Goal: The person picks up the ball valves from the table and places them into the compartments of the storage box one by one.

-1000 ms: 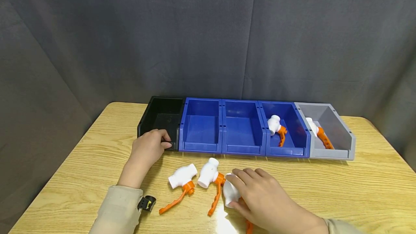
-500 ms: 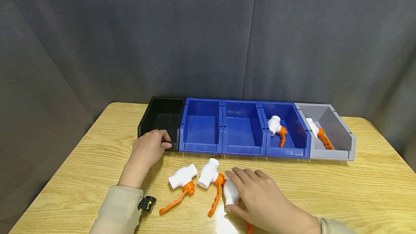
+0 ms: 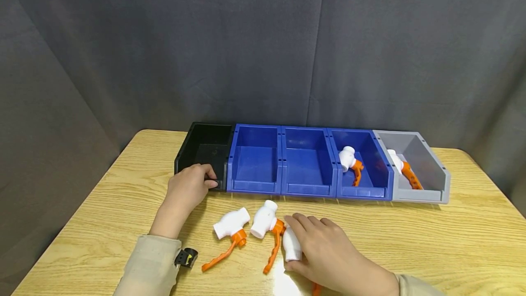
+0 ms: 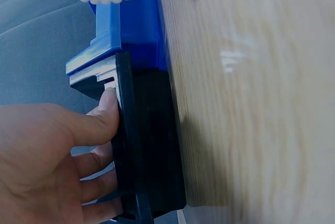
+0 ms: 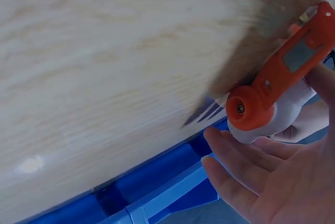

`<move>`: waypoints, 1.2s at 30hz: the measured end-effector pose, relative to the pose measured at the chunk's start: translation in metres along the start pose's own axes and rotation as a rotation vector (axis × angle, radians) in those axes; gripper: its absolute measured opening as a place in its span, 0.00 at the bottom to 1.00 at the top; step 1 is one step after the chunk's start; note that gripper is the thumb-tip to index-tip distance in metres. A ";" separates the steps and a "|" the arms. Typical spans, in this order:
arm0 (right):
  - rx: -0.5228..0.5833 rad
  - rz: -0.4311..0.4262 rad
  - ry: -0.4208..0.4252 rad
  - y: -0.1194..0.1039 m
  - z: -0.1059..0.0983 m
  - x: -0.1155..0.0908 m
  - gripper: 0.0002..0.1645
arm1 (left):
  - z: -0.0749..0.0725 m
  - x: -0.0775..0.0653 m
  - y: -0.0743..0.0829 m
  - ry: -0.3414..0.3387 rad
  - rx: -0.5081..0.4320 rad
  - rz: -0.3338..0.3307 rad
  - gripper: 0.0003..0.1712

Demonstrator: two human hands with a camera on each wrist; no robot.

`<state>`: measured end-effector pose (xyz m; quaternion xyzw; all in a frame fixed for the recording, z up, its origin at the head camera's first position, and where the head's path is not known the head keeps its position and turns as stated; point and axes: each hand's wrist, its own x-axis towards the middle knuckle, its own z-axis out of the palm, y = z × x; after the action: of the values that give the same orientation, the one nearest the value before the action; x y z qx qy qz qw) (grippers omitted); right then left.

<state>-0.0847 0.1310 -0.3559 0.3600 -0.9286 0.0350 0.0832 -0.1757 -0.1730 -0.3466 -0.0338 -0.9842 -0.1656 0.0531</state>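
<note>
In the head view my left hand (image 3: 190, 187) grips the front lip of the black bin (image 3: 201, 145). The left wrist view has its thumb on the outside of the lip (image 4: 119, 124) and the fingers behind. My right hand (image 3: 328, 251) holds a white ball valve (image 3: 291, 245) low over the table, its orange lever mostly under the palm. That lever (image 5: 293, 59) shows fully in the right wrist view, with fingers (image 5: 230, 156) around the white body. Left of this hand lie two more ball valves, one nearer (image 3: 264, 219) and one farther (image 3: 231, 223).
Blue bins (image 3: 255, 159) stand in a row right of the black one, ending in a grey bin (image 3: 427, 163). One valve (image 3: 347, 158) lies in the rightmost blue bin, another (image 3: 407, 172) in the grey. A dark curtain (image 3: 263, 49) hangs behind the table (image 3: 411, 232).
The valve at my right hand has turned slightly, its ribbed end now showing more, and the hand has shifted a little left. My left hand stays on the black bin.
</note>
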 end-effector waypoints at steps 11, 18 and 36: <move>0.082 0.063 -0.082 0.001 0.005 0.002 0.56 | 0.000 -0.001 0.000 0.001 -0.006 0.001 0.05; 0.129 0.091 -0.074 0.000 0.005 0.002 0.53 | 0.000 -0.001 0.000 0.007 -0.004 0.011 0.04; 0.094 0.075 -0.027 0.005 -0.006 0.003 0.53 | 0.000 0.000 0.001 0.008 0.006 0.006 0.05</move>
<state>-0.0900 0.1334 -0.3494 0.3289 -0.9398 0.0766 0.0524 -0.1754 -0.1724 -0.3461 -0.0359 -0.9844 -0.1626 0.0575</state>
